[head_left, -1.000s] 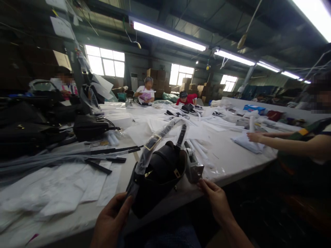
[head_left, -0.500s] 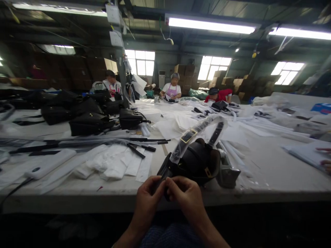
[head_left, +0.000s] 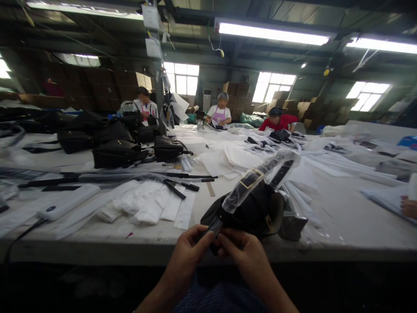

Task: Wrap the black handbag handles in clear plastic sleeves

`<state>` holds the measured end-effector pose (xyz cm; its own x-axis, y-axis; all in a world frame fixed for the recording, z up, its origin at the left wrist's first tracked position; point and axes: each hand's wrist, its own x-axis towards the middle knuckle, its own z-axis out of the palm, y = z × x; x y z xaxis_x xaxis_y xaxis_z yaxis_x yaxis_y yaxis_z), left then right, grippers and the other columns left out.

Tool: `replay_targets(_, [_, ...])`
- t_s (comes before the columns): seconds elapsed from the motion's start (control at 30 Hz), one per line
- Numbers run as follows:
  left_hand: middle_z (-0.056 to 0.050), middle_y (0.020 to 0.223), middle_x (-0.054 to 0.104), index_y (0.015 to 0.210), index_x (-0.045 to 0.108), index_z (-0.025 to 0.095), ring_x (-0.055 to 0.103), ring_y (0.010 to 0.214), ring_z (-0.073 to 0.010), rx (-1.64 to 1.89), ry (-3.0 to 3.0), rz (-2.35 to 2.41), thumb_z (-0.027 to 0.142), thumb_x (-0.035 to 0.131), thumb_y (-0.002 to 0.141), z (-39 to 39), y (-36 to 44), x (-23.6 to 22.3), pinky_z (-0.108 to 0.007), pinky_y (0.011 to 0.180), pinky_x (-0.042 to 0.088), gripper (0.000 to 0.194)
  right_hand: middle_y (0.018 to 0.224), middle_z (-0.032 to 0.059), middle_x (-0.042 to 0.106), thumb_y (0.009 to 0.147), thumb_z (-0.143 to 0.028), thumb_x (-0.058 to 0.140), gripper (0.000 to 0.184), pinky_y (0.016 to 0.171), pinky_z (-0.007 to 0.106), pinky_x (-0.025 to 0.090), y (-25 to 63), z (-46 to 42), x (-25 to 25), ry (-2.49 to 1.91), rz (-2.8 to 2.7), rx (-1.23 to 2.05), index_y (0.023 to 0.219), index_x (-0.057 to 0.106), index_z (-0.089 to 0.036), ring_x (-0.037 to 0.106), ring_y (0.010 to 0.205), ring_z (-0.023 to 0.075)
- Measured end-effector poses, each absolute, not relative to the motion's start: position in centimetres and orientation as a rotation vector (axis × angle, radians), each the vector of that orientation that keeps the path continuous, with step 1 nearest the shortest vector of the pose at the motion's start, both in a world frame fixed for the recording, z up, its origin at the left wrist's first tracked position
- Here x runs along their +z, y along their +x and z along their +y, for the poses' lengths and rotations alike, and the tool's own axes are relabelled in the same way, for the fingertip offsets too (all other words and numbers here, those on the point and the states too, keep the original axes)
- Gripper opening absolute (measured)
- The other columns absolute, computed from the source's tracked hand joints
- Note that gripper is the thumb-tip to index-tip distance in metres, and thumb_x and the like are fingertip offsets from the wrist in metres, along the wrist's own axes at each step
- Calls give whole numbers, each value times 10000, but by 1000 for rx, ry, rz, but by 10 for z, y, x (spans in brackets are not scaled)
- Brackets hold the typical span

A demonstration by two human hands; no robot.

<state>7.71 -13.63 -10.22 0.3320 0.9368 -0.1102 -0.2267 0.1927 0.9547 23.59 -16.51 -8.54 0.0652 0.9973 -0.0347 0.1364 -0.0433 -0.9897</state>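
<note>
A black handbag [head_left: 247, 213] lies tilted at the table's near edge. Clear plastic wraps its raised strap [head_left: 236, 195], which carries a gold buckle [head_left: 250, 178]. My left hand [head_left: 192, 248] is closed, thumb and fingers pinching a plastic-covered strap end at the bag's near left side. Right beside it, my right hand [head_left: 246, 252] is also closed, its fingertips pinched on the same strap end. Fingers hide most of that end. At the bag's right side sits a grey, shiny piece [head_left: 293, 226].
Black bags [head_left: 117, 152] are heaped at the left. White wrapping sheets [head_left: 143, 202], dark strips [head_left: 174, 189] and a white device with a cord [head_left: 70, 202] lie nearer. Co-workers sit across the table; another person's hand [head_left: 408, 206] shows at the right edge.
The view has shifted slightly, so the scene sits a little further right. The bag's strap leans more to the right. Both my hands keep their pinch at the strap end.
</note>
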Motion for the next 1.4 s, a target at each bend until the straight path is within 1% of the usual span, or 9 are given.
replay_targets(0.17, [45, 621, 512, 767, 599, 137, 267, 418, -10, 819, 977, 804, 458, 664, 844, -138, 74, -104, -171, 404, 141, 336, 686, 40, 731, 840, -403, 652, 283, 560, 221, 473, 228, -167, -86, -1461, -1240, 1010, 864, 779, -151, 655, 591, 169])
replay_targets(0.5, [27, 620, 549, 728, 585, 133, 267, 390, -1, 743, 933, 811, 482, 696, 804, -138, 76, -101, -166, 387, 138, 374, 567, 19, 690, 829, -180, 548, 253, 528, 222, 396, 212, -159, -92, -1663, -1442, 576, 661, 736, -165, 640, 561, 167])
replay_targets(0.67, [38, 592, 525, 726, 595, 138, 269, 383, -11, 801, 973, 853, 521, 682, 801, -140, 76, -103, -168, 373, 154, 399, 566, 19, 684, 868, -142, 510, 280, 529, 214, 432, 216, -160, -90, -1587, -1635, 481, 671, 708, -165, 645, 525, 153])
replay_targets(0.8, [33, 622, 542, 737, 599, 140, 284, 396, -16, 841, 1006, 851, 519, 672, 811, -140, 74, -101, -168, 376, 170, 393, 837, 47, 771, 916, -126, 482, 259, 679, 206, 543, 229, -176, -101, -1363, -1785, 399, 966, 729, -187, 735, 741, 174])
replay_targets(0.9, [46, 590, 520, 730, 601, 138, 296, 399, -22, 869, 1083, 861, 510, 654, 831, -141, 74, -99, -171, 384, 188, 389, 947, 68, 773, 912, -115, 530, 231, 749, 210, 573, 243, -189, -101, -1190, -1850, 73, 1067, 690, -176, 745, 825, 175])
replay_targets(1.03, [40, 584, 529, 734, 608, 136, 342, 422, -44, 936, 1238, 913, 511, 629, 849, -142, 77, -102, -183, 404, 241, 393, 1095, 90, 741, 927, -53, 476, 334, 883, 258, 558, 251, -188, -66, -977, -2052, -306, 1214, 622, -143, 694, 1013, 182])
replay_targets(1.13, [7, 636, 590, 772, 642, 131, 417, 472, -75, 975, 1365, 980, 508, 610, 861, -142, 77, -104, -200, 448, 313, 388, 1276, 76, 666, 955, -103, 476, 376, 1030, 344, 483, 242, -172, -32, -941, -2272, -431, 1318, 561, -153, 572, 1226, 219])
replay_targets(1.27, [-42, 726, 670, 801, 677, 137, 565, 660, -161, 1032, 1485, 1018, 468, 614, 868, -144, 76, -102, -244, 601, 420, 343, 1194, 95, 703, 930, -169, 557, 286, 1159, 477, 305, 224, -145, 2, -1003, -2614, -316, 1204, 636, -144, 520, 1279, 265])
replay_targets(1.4, [-35, 705, 670, 745, 673, 156, 581, 685, -183, 1044, 1524, 1055, 463, 592, 881, -145, 75, -94, -254, 627, 420, 346, 930, 119, 753, 836, -155, 645, 145, 1144, 542, 251, 215, -124, 21, -1236, -2913, -70, 958, 718, -127, 651, 1059, 285])
